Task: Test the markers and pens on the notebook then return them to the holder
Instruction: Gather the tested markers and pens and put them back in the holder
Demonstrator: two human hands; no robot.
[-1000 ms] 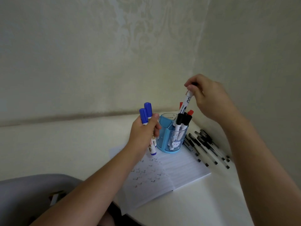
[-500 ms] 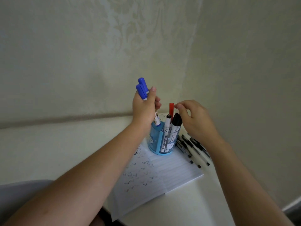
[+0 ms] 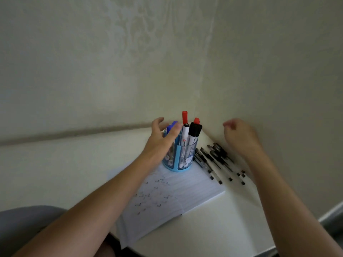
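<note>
left hand (image 3: 161, 139) spread loose at the blue holder (image 3: 185, 164), blue markers (image 3: 172, 126) standing inside; right hand (image 3: 241, 136) loosely curled, empty, above the black pens (image 3: 216, 158).

The left side of the holder (image 3: 185, 161) and the barrels of the blue markers (image 3: 171, 126) are covered by the left hand (image 3: 161, 139). The right hand (image 3: 239, 138) is smeared at the fingertips. The black pens (image 3: 216, 160) are partly hidden by the right forearm and cannot be counted. The marks on the notebook (image 3: 185, 190), possibly short ticks, are too small to be read. Both forearms are cut off by the lower edge.
</note>
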